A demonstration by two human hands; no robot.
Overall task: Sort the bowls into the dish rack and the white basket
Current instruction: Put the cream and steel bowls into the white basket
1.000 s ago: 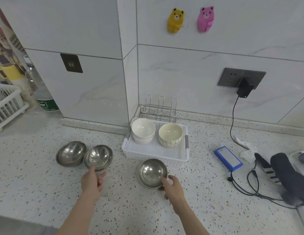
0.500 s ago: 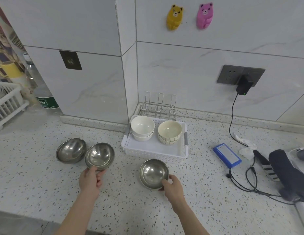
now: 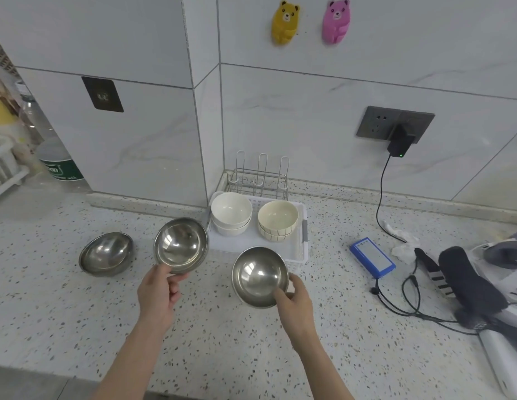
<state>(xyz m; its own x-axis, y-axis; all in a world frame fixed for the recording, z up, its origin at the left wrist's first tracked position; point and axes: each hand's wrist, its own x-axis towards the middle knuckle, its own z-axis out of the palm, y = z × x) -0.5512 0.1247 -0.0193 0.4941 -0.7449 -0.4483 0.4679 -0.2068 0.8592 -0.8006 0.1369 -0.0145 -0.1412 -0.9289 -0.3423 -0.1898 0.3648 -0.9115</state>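
Observation:
My left hand (image 3: 157, 295) grips the near rim of a steel bowl (image 3: 180, 245), lifted and tilted toward me. My right hand (image 3: 295, 301) pinches the rim of a second steel bowl (image 3: 258, 275), also raised just in front of the white basket (image 3: 300, 255). A third steel bowl (image 3: 107, 254) rests on the counter to the left. Inside the basket stand stacked white bowls (image 3: 231, 212) and stacked cream striped bowls (image 3: 277, 220). A small wire dish rack (image 3: 258, 183) sits behind the basket in the wall corner.
A blue box (image 3: 373, 256), black cables (image 3: 407, 298) and dark striped cloth (image 3: 468, 278) lie on the counter to the right. A charger (image 3: 398, 144) hangs from the wall socket. A plastic bottle (image 3: 53, 160) and another white rack (image 3: 3, 166) stand far left.
Both hands closed on their steel bowls and lifted them off the counter. The left bowl rose and moved right toward the basket; the right bowl tilted up.

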